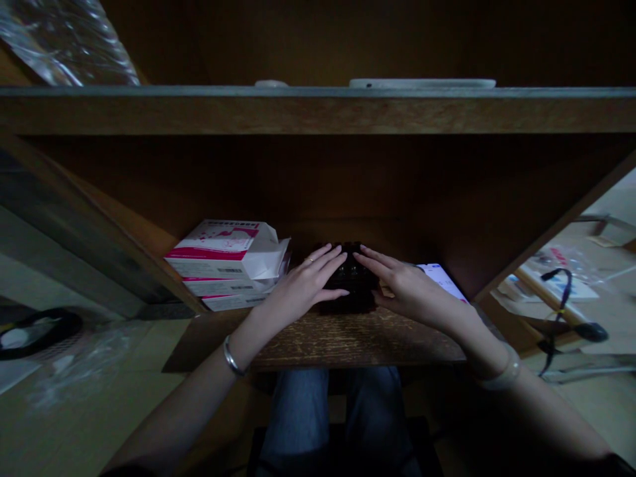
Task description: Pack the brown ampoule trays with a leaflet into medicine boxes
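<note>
A black object (352, 281), dark with a few small glints, sits on the lower wooden shelf; its exact kind is too dark to make out. My left hand (314, 275) lies against its left side and top, fingers stretched out and thumb apart along the front. From the right, my right hand (397, 281) rests on it in the same way, with straight fingers over the top and the thumb low at the front. Neither hand wraps round it. Part of the object is hidden under the fingers.
Several white and pink cardboard boxes (223, 255) are stacked on the left. A lit phone (444, 279) lies behind my right forearm. Overhead runs a shelf edge (318, 114), bearing a flat white device (422, 84) and clear plastic wrap (69, 43). A black cable (564, 298) hangs at right.
</note>
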A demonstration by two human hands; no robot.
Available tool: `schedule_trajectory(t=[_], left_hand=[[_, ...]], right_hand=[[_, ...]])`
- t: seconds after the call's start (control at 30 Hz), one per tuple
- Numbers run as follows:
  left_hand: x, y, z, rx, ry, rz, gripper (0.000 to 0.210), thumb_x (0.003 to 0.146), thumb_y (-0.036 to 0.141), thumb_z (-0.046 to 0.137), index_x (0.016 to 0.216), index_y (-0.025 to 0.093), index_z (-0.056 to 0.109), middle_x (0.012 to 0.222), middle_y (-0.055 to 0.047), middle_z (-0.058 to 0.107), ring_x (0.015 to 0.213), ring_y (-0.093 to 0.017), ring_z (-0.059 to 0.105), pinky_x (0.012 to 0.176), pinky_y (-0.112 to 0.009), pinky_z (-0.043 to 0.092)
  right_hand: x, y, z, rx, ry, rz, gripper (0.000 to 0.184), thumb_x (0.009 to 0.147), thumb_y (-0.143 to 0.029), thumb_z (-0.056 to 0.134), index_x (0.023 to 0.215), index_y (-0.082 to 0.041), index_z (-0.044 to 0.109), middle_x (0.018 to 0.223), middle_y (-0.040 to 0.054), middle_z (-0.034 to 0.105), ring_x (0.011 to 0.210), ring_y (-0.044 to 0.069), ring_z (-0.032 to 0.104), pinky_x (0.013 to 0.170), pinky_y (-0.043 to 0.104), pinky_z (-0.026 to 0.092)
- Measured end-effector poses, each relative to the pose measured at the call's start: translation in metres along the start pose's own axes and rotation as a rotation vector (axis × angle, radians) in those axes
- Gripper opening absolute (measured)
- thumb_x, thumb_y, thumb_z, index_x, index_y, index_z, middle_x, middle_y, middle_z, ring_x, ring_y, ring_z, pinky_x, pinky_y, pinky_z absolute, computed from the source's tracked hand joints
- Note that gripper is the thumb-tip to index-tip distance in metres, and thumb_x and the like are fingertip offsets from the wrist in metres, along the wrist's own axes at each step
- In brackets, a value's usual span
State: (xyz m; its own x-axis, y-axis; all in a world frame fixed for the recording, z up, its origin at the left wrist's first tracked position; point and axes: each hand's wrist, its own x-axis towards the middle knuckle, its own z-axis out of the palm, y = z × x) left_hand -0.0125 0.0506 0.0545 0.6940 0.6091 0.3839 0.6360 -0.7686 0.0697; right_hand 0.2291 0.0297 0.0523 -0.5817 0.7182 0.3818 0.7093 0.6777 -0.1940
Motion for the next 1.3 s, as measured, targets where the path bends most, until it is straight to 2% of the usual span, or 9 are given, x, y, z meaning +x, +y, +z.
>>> schedule_trajectory(t=[0.2,0.3,0.53,0.83,0.97,1.07,1.17,1.23,1.3], left_hand=[[0.001,0.002,-0.001,0.064,0.041,0.005,0.065,0.089,0.039,0.065,0.144,0.010,0.044,0.149,-0.020,0.050,0.142,-0.026,0.043,0.116,-0.041,0.041],[0.002,0.004,0.001,0.070,0.045,0.003,0.065,0.089,0.039,0.065,0.143,0.009,0.044,0.149,-0.020,0.049,0.143,-0.028,0.041,0.116,-0.043,0.041],[0.000,0.012,0.008,0.063,0.110,-0.087,0.070,0.085,0.031,0.071,0.146,0.016,0.041,0.152,-0.018,0.046,0.142,-0.031,0.041,0.113,-0.050,0.042],[-0.004,0.004,0.008,-0.014,0.240,-0.032,0.065,0.079,0.018,0.075,0.139,0.014,0.051,0.139,-0.016,0.060,0.133,-0.030,0.053,0.110,-0.047,0.048],[-0.005,0.002,0.002,-0.017,0.353,-0.012,0.065,0.078,0.019,0.077,0.138,0.012,0.053,0.136,-0.017,0.062,0.129,-0.031,0.057,0.107,-0.050,0.049],[-0.006,0.006,-0.007,-0.006,0.471,0.007,0.068,0.079,0.018,0.076,0.142,0.017,0.049,0.139,-0.015,0.061,0.132,-0.029,0.055,0.109,-0.050,0.048],[-0.008,0.012,-0.015,0.028,0.547,0.037,0.069,0.082,0.018,0.073,0.145,0.019,0.046,0.140,-0.014,0.060,0.135,-0.028,0.052,0.111,-0.048,0.047],[-0.009,0.015,-0.017,0.083,0.562,0.083,0.070,0.083,0.018,0.072,0.147,0.018,0.044,0.140,-0.014,0.060,0.137,-0.029,0.050,0.111,-0.048,0.046],[-0.010,0.017,-0.017,0.149,0.553,0.142,0.070,0.084,0.020,0.071,0.148,0.018,0.042,0.141,-0.015,0.059,0.139,-0.031,0.047,0.111,-0.049,0.046]], right_hand=[[0.005,-0.005,0.008,-0.081,0.086,0.052,0.072,0.079,-0.006,0.056,0.148,-0.018,0.041,0.148,0.0180,0.049,0.131,0.033,0.055,0.103,0.051,0.053],[0.004,-0.002,0.010,-0.065,0.087,0.075,0.068,0.079,-0.006,0.056,0.146,-0.017,0.045,0.146,0.0187,0.051,0.128,0.034,0.057,0.098,0.050,0.057],[0.005,0.006,0.007,0.073,0.153,0.020,0.059,0.077,-0.007,0.062,0.136,-0.009,0.058,0.141,0.0227,0.056,0.125,0.034,0.060,0.102,0.048,0.054],[0.003,0.003,-0.003,0.243,0.213,-0.015,0.052,0.083,-0.016,0.066,0.134,-0.019,0.059,0.137,0.0169,0.059,0.123,0.031,0.061,0.101,0.049,0.054],[0.002,-0.003,-0.014,0.350,0.319,0.101,0.047,0.080,-0.029,0.074,0.125,-0.019,0.065,0.122,0.0148,0.061,0.110,0.030,0.064,0.092,0.047,0.057],[0.003,-0.008,-0.018,0.636,0.279,0.263,0.066,0.076,-0.038,0.077,0.136,-0.020,0.056,0.102,0.0097,0.063,0.090,0.025,0.066,0.080,0.044,0.058],[0.007,-0.014,-0.018,1.198,0.109,0.369,0.090,0.072,-0.036,0.079,0.150,-0.028,0.034,0.107,0.0057,0.067,0.089,0.022,0.067,0.080,0.044,0.059],[0.010,-0.018,-0.018,1.535,0.065,0.411,0.082,0.069,-0.039,0.078,0.143,-0.032,0.042,0.117,0.0048,0.067,0.097,0.023,0.068,0.085,0.047,0.058],[0.013,-0.023,-0.019,1.698,0.096,0.459,0.063,0.071,-0.045,0.075,0.129,-0.031,0.055,0.122,0.0048,0.067,0.102,0.025,0.067,0.088,0.047,0.057]])
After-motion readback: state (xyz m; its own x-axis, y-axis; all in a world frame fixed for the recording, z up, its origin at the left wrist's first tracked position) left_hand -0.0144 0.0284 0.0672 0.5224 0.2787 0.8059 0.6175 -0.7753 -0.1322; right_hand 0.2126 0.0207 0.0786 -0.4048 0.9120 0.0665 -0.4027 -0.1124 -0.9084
